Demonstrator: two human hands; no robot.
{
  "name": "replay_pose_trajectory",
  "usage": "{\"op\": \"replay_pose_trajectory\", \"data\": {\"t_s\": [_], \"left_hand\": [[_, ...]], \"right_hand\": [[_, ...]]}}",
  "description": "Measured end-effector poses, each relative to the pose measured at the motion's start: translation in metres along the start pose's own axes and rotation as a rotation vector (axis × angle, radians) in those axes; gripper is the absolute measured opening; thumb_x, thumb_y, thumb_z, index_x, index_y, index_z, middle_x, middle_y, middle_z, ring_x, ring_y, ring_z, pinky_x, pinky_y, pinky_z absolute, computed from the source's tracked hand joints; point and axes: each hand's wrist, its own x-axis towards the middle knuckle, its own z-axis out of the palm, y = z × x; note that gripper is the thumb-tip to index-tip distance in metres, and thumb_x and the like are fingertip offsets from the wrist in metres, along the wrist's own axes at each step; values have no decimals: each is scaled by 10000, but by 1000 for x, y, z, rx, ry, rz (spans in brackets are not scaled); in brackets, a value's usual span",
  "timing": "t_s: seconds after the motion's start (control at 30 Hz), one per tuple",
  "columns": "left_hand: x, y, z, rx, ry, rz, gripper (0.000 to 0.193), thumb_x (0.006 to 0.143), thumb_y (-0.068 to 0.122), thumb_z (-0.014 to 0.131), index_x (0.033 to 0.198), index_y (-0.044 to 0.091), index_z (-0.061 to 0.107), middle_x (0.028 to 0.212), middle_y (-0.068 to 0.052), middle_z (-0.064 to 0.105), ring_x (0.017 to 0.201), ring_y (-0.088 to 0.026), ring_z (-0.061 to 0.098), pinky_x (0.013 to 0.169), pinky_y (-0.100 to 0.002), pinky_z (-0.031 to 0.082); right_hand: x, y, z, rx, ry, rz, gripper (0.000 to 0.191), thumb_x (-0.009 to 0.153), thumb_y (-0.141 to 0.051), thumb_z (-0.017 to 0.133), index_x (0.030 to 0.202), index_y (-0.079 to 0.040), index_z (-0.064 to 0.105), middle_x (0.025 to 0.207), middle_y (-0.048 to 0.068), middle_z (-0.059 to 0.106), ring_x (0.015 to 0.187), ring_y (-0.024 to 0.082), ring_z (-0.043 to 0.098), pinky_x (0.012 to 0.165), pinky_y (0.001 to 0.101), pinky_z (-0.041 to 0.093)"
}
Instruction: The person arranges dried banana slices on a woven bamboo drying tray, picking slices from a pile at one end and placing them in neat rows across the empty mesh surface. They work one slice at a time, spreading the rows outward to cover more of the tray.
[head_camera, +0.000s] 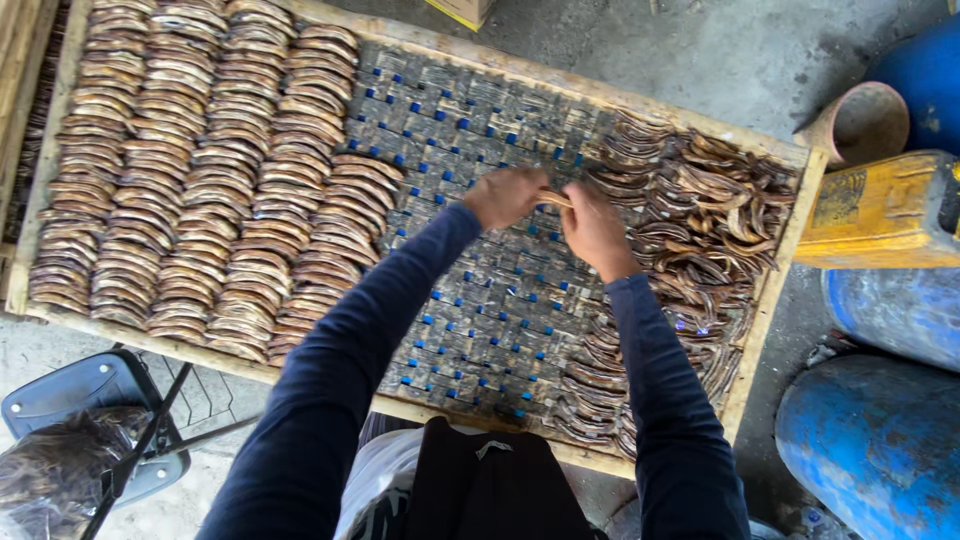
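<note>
A yellow rectangular container (885, 210) with a darker label patch on its top face lies just off the right end of the wooden tray (420, 40), and a yellow-edged box corner (462, 10) sits beyond the tray's far rim; what the label shows is too small to tell. Over the middle of the tray, both arms in dark blue sleeves reach forward and meet. The left hand (505, 195) is curled, knuckles up, its fingers closed around one end of a thin tan strip (553, 198); the right hand (594, 228) has its back to the camera, its fingers pinching the other end, so the strip bridges the two hands just above the tray's woven mesh (480, 300), which is dotted with blue. On the left part of the tray lie about six neat columns of overlapping brown curved pieces (200, 170), too many to count singly. On the right part of the tray a loose heap of the same pieces (700, 220) is piled. Right of the tray stand three blue drums (880, 440) and one tan pot (860, 122). Near the tray's left near corner is a dark chair (90, 400) bearing a clear bag (50, 470).
</note>
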Motion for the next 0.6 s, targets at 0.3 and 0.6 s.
{"op": "replay_pose_trajectory", "data": {"t_s": [0.3,0.6], "left_hand": [[-110,-124,-152,72,5,-240,201,907,158,676,1084,71,639,956,-199,707,926,-417,688,792,-528,536],[-151,-172,-175,114,160,-370,363,844,116,669,1205,78,666,1077,-232,668,980,-452,662,840,-544,532]], "right_hand": [[123,-156,124,389,-11,-14,158,1004,-80,636,1147,-50,575,1075,194,630,941,393,641,780,518,495],[184,-219,166,105,-55,77,245,942,-91,686,1174,-52,621,1133,200,651,1063,433,629,884,538,523]]}}
